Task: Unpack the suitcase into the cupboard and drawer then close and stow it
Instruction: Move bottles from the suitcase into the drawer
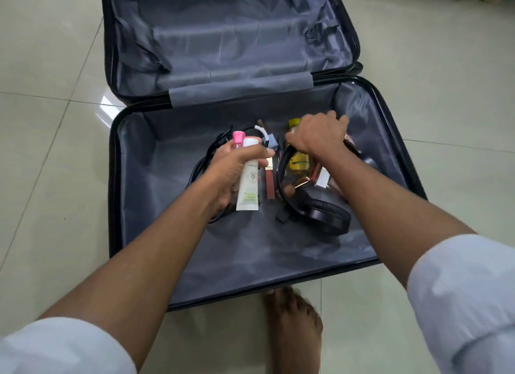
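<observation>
Under both hands (pixel 317 135), open suitcase (pixel 250 248).

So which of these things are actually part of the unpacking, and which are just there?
Part of the job:
- suitcase, lying open
- white tube and pink-capped bottle, held in the left hand
- black headphones, band gripped by the right hand
- yellow bottle
- lip gloss
- black cable

Just there:
- tiled floor
- bare foot

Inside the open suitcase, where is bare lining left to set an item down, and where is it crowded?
Bare lining lies between the headphones and the suitcase near rim, and along its left wall. The middle is crowded: left hand holding a white tube, right hand on the headband.
</observation>
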